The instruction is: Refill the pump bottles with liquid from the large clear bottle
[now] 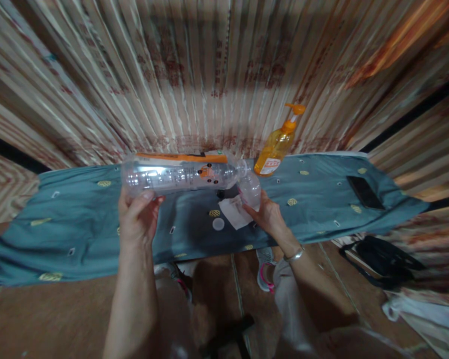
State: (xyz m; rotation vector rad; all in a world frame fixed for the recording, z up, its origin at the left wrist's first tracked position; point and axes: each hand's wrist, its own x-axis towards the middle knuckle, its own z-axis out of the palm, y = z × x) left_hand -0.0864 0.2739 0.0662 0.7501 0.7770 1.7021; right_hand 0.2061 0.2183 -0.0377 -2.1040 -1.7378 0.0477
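My left hand (140, 214) is wrapped round the base end of a large clear plastic bottle (179, 174) with an orange-and-white label. The bottle lies nearly level in the air, its mouth pointing right. My right hand (267, 214) grips a small clear plastic bottle (250, 191), tilted, its upper end meeting the big bottle's mouth. Whether liquid passes between them I cannot tell. Below, on the cloth, are a white paper piece (235, 212) and a round whitish cap (218, 224). A small dark item (220, 193) shows under the large bottle.
A pump bottle of yellow liquid (275, 149) with an orange pump stands at the back, right of my hands. A dark phone (364, 192) rests farther right on the teal cloth-covered table (318, 214). A striped curtain (194, 75) hangs behind. A black bag (381, 259) sits lower right.
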